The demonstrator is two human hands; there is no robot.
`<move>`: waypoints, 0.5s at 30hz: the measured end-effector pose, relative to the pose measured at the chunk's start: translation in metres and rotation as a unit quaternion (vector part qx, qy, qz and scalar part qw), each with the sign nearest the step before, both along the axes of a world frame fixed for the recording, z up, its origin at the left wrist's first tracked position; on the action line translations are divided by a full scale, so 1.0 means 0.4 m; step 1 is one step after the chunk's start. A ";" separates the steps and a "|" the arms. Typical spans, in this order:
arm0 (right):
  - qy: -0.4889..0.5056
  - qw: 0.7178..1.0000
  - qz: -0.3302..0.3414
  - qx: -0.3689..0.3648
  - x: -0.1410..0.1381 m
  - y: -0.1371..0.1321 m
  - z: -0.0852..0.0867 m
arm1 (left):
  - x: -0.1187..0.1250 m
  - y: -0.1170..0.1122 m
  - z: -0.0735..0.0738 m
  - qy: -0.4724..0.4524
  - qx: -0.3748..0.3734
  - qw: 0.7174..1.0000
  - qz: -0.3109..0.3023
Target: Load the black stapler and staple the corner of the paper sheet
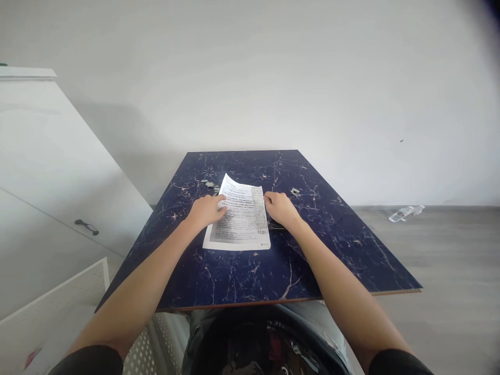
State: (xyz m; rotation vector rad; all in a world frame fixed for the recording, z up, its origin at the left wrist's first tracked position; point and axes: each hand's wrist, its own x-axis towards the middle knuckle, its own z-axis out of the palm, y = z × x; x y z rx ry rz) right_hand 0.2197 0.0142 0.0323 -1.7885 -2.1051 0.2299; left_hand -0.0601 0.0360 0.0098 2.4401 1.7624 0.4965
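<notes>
Here, in the head view, a thin sheaf of printed paper [240, 219] lies near the middle of the dark marbled tabletop [234, 276], a little toward the far edge, its far left corner curling up. The left hand [205, 211] rests flat on the paper's left edge, fingers spread forward and gripping nothing. The right hand [281, 208] sits against the paper's right edge with its fingers curled under; I cannot tell whether it pinches the sheets or only touches them.

The paper looks light and limp. Its sheets would likely slide over one another on the glossy top, so a long edge pressed square seems the best hold.

Small grey clips [209, 184] lie just beyond the left hand, and one more clip [295, 192] just beyond the right. A dark thing under the right wrist is too small to identify. The print is unreadable. A cabinet [47, 172] is cut off at left, and a bottle [406, 212] lies on the floor.
</notes>
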 end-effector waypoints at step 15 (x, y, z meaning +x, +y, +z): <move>-0.013 1.000 0.007 0.011 0.008 0.003 -0.008 | 0.034 -0.012 -0.027 0.008 -0.002 0.978 -0.210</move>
